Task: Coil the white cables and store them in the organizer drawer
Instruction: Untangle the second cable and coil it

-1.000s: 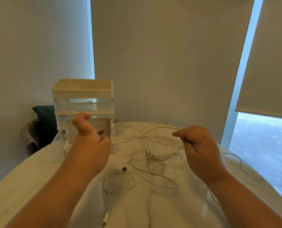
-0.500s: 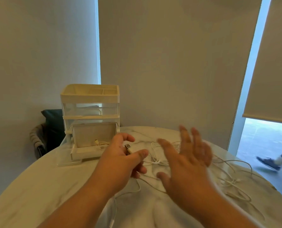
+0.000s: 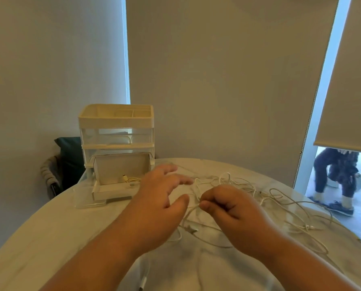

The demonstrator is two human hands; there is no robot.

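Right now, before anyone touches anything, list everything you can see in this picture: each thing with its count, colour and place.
organizer: one, cream with clear tiers, back left of the table
open drawer: one, cream, lowest tier, pulled forward
stored cable: one, white, lying in the open drawer
loose cables: several, exact count unclear, white, tangled from the table's centre to its right
table: one, pale marbled, under everything
chair: one, dark cushion, behind the table at left
roller blind: one, beige, partly lowered, right
person outside: one, dark clothes, bent over beyond the right window
left hand: one, open, right of the drawer
right hand: one, fingers pinching a loose cable
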